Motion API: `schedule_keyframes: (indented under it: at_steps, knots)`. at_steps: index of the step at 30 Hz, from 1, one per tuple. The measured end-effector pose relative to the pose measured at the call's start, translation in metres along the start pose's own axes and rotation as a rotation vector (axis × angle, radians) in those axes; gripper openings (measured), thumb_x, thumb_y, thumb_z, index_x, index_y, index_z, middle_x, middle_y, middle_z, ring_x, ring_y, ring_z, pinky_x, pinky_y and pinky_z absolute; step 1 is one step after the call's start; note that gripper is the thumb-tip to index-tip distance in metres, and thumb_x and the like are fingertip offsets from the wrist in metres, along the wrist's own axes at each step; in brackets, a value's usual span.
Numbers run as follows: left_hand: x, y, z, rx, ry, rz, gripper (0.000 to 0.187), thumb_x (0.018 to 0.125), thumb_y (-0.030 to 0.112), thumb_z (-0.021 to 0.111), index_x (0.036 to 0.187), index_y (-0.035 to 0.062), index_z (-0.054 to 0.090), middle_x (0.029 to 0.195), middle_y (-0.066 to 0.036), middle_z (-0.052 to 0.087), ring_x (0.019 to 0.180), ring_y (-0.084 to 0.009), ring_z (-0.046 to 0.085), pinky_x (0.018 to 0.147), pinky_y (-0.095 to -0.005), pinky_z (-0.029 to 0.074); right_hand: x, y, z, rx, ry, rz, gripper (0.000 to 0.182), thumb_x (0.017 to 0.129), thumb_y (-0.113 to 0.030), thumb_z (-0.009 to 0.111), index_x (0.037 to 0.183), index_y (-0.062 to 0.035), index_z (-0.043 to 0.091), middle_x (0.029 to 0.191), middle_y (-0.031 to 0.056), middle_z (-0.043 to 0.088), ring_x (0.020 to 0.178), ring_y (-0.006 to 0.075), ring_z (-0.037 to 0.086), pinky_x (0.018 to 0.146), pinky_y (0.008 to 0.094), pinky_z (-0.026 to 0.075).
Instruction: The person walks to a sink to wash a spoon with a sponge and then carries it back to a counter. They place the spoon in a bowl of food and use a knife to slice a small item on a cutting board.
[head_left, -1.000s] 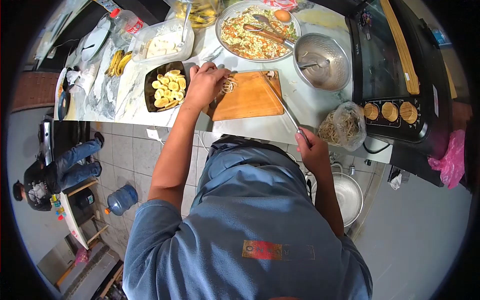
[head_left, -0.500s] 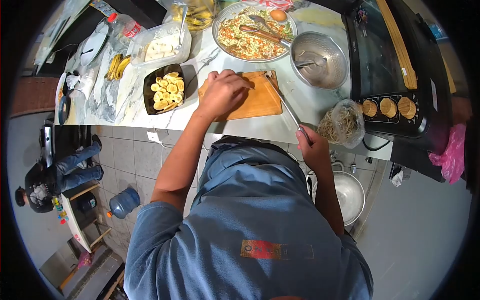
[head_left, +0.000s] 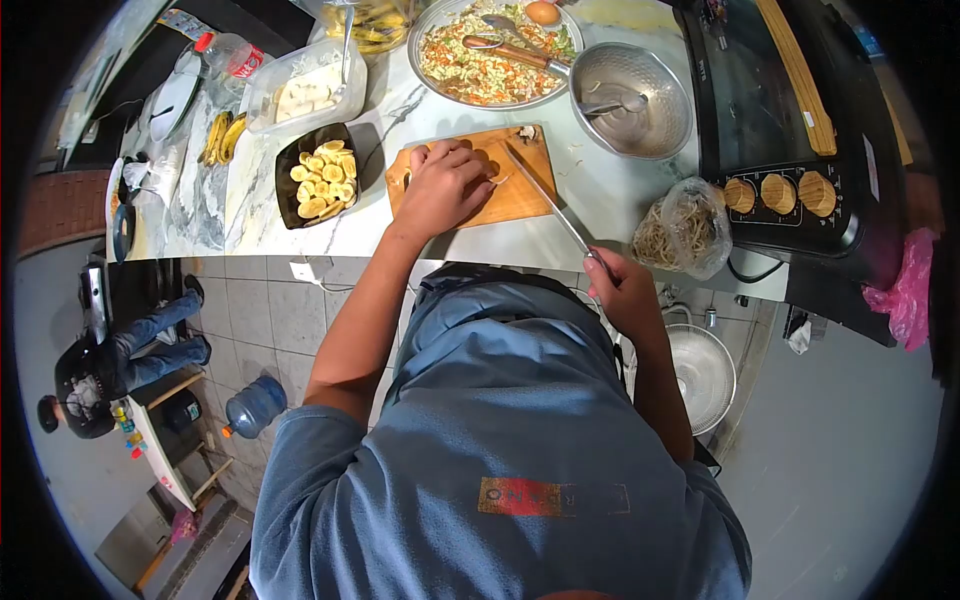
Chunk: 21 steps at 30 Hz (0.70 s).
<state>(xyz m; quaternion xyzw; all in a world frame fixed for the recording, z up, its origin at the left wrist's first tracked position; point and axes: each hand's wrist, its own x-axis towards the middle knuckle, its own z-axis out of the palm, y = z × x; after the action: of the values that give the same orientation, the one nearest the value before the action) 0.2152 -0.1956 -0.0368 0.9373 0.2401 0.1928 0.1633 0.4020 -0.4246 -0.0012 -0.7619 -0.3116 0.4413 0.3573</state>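
Note:
My right hand [head_left: 625,290] is closed around the handle of a knife [head_left: 553,204], whose blade slants up and left over the right part of a wooden cutting board [head_left: 520,208]. On the board's left part rests my left hand [head_left: 445,187], fingers curled down and bunched; whatever lies under them is mostly hidden. A small pale bit shows by its fingertips. Near the board's top right corner is a small whitish scrap [head_left: 527,132]. Left of the board stands a dark square bowl [head_left: 288,211] of banana slices [head_left: 325,180].
Behind the board are a large tray [head_left: 420,75] of chopped vegetables with an egg [head_left: 543,13], and a metal bowl [head_left: 655,85]. A plastic container [head_left: 265,108] sits at the back left. A bag of sprouts [head_left: 685,230] and black oven [head_left: 800,245] are right. Another person [head_left: 90,370] is far left.
The knife tip has moved left and down, away from the whitish scrap at the board's top right corner. My left hand stays curled on the board. The whole view has shifted slightly.

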Motion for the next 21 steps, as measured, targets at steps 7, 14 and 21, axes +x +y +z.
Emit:
schedule_keyframes:
  at_steps: [7, 14, 21]
  knots:
    - [-0.002, 0.003, 0.007, 0.013, 0.007, -0.046, 0.014, 0.077, 0.021, 0.072, 0.088, 0.0138, 0.067, 0.091, 0.001, 0.063, 0.098, -0.0207, 0.053, 0.079, -0.0392, 0.031, -0.002, -0.001, 0.002, -0.054, -0.036, -0.019, 0.028, 0.091, -0.024, 0.058, 0.106, -0.0015, 0.064, 0.068, 0.0053, 0.061, 0.060, 0.0094, 0.058, 0.058, 0.0264, 0.045]
    - [-0.001, 0.002, 0.011, 0.011, 0.023, -0.041, 0.011, 0.077, 0.018, 0.072, 0.086, 0.0144, 0.067, 0.091, 0.001, 0.063, 0.096, -0.0201, 0.053, 0.079, -0.0390, 0.031, -0.004, -0.001, 0.004, -0.097, -0.020, -0.016, 0.031, 0.091, -0.024, 0.060, 0.111, -0.0005, 0.063, 0.071, 0.0047, 0.063, 0.061, 0.0080, 0.058, 0.058, 0.0250, 0.045]
    - [-0.001, -0.002, 0.014, -0.004, 0.040, -0.014, 0.007, 0.078, 0.018, 0.069, 0.084, 0.0139, 0.068, 0.088, 0.001, 0.062, 0.099, -0.0197, 0.052, 0.079, -0.0396, 0.032, -0.006, -0.002, 0.005, -0.104, 0.004, 0.014, 0.034, 0.089, -0.026, 0.060, 0.115, -0.0046, 0.064, 0.071, 0.0102, 0.066, 0.062, 0.0129, 0.062, 0.063, 0.0280, 0.048]
